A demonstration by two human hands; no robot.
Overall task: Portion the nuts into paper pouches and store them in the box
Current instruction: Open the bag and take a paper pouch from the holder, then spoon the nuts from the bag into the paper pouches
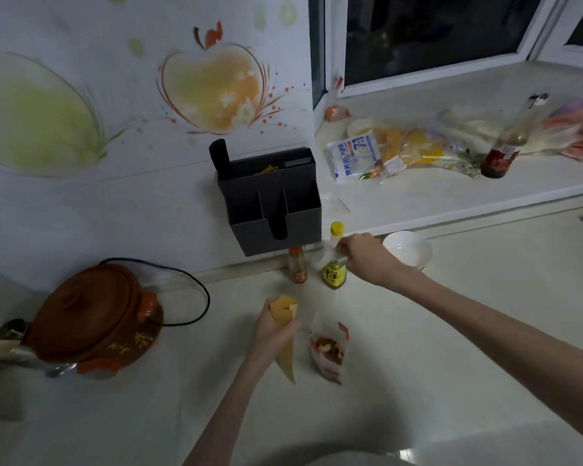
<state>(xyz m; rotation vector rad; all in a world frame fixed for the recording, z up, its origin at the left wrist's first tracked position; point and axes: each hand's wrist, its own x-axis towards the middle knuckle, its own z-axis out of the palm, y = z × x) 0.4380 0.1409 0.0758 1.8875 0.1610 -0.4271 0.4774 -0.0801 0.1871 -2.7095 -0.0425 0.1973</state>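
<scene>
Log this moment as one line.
left hand: grips yellow paper cone pouch | right hand: at yellow-capped bottle | nut bag: open

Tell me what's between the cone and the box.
Head view: bare counter, then the small red-capped bottle stands between the cone in the left hand and the box.

Open counter (451, 348) right of the nut bag (329, 353) and toward the near edge. Blocked on the left by the clay pot (95, 317) and its cord (196, 290). Along the back wall, two bottles (334, 260) side by side under the box (271, 200), with a bowl (407, 248) just right of them; right hand (367, 257) between bottle and bowl. Box open from above. Sill (451, 196) crowded at the back with bags (401, 153) and a dark bottle (505, 149); front strip bare.
</scene>
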